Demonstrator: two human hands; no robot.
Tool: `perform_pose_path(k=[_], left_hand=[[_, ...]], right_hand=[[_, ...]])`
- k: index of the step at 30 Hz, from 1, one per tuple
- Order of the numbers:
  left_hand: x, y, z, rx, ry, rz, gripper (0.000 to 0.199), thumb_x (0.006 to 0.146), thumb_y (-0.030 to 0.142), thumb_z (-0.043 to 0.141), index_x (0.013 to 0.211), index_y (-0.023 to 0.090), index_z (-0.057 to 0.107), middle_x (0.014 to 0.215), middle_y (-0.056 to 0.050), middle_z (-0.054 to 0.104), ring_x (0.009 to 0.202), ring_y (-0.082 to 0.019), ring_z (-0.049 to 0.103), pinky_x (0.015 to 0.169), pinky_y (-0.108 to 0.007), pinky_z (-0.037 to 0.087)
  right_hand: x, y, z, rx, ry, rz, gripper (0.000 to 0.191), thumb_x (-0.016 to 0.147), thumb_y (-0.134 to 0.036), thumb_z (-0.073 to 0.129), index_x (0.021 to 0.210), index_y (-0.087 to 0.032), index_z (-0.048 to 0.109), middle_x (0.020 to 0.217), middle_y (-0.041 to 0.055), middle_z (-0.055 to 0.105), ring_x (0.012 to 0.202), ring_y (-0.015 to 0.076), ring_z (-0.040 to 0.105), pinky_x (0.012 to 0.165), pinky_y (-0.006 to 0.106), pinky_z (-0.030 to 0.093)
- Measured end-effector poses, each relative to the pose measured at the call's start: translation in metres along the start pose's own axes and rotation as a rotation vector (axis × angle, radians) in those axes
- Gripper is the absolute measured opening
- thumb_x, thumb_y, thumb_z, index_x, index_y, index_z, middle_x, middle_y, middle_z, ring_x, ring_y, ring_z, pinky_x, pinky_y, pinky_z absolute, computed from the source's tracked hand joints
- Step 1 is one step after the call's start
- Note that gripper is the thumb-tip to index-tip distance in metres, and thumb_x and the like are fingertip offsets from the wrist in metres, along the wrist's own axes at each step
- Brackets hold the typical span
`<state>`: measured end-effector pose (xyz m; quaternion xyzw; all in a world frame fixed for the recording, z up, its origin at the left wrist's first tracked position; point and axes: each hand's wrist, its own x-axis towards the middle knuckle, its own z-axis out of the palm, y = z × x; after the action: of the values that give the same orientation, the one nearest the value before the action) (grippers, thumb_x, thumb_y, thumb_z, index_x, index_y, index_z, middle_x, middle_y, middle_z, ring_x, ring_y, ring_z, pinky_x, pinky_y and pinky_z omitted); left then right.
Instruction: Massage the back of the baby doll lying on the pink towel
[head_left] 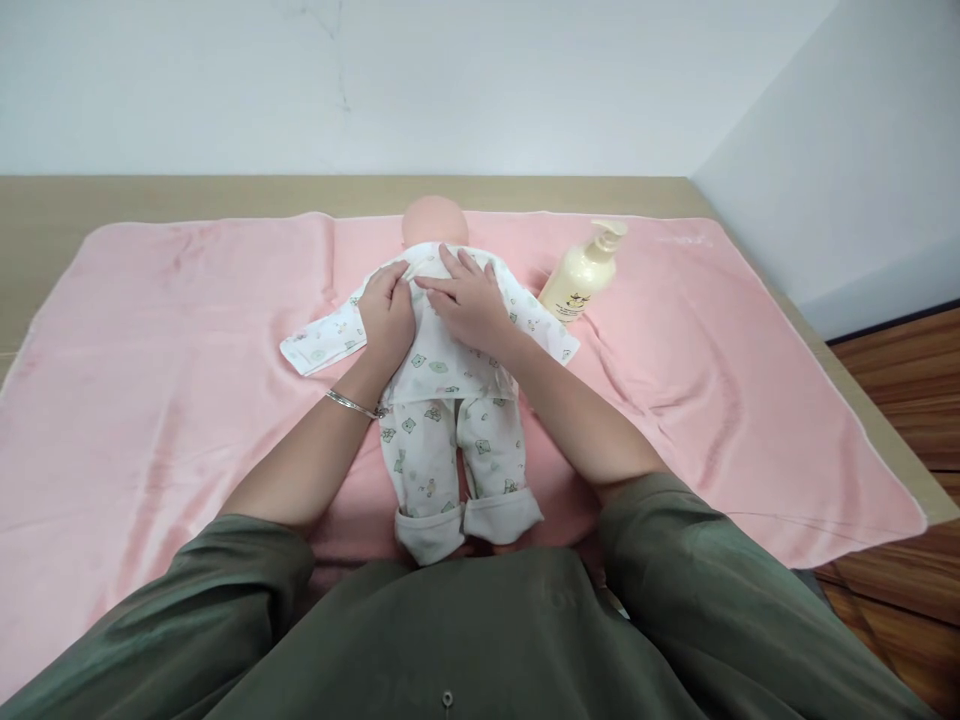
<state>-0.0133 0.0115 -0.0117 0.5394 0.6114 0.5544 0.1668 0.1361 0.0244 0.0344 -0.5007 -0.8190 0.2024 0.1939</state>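
Note:
A baby doll [435, 220] lies on the table with its head away from me, dressed in a white printed shirt [442, 365] and matching trousers [424, 450] with rolled cuffs. The shirt's sleeves are spread to both sides. My left hand [388, 312] is closed on the shirt near the doll's upper chest, its fingers bent into the cloth. My right hand [471, 298] lies on the other side of the chest, fingers stretched out and apart over the shirt. Whether the doll's arms fill the sleeves is hidden.
A pink blanket [187, 400] with wrinkles covers most of the wooden table [150, 195]. A cream pump bottle [581, 278] leans at the doll's right sleeve in the picture. White walls [480, 90] rise behind and at the right. Brown wood-grain panels [907, 400] stand below the table's right edge.

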Motion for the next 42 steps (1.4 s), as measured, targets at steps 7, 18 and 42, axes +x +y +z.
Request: perform_pose_path(k=[7,18,42], left_hand=[[0.001,0.001,0.001,0.004,0.001,0.005,0.037,0.087,0.019,0.049,0.111,0.016,0.076,0.124,-0.009,0.077,0.123,-0.022,0.068,0.117,-0.041,0.052],[0.000,0.001,0.001,0.006,0.019,0.005,0.037,0.085,0.019,0.049,0.109,0.019,0.077,0.123,-0.007,0.078,0.122,-0.021,0.069,0.117,-0.039,0.052],[-0.002,0.001,0.000,0.003,-0.002,0.009,0.040,0.086,0.015,0.045,0.113,0.019,0.074,0.125,-0.006,0.075,0.125,-0.020,0.065,0.120,-0.036,0.048]], right_hand=[[0.001,0.002,-0.002,0.051,0.024,0.019,0.047,0.102,-0.025,0.039,0.136,-0.029,0.070,0.172,0.0004,0.032,0.165,0.0278,0.022,0.136,0.064,0.008],[-0.003,0.004,0.000,-0.141,0.138,0.086,0.060,0.102,-0.027,0.040,0.157,-0.003,0.044,0.169,0.0208,0.034,0.162,0.0360,0.026,0.135,0.057,0.022],[-0.044,-0.044,0.014,-0.267,0.068,-0.019,0.061,0.104,-0.023,0.035,0.159,0.004,0.037,0.170,0.0231,0.028,0.164,0.0362,0.021,0.139,0.054,0.015]])
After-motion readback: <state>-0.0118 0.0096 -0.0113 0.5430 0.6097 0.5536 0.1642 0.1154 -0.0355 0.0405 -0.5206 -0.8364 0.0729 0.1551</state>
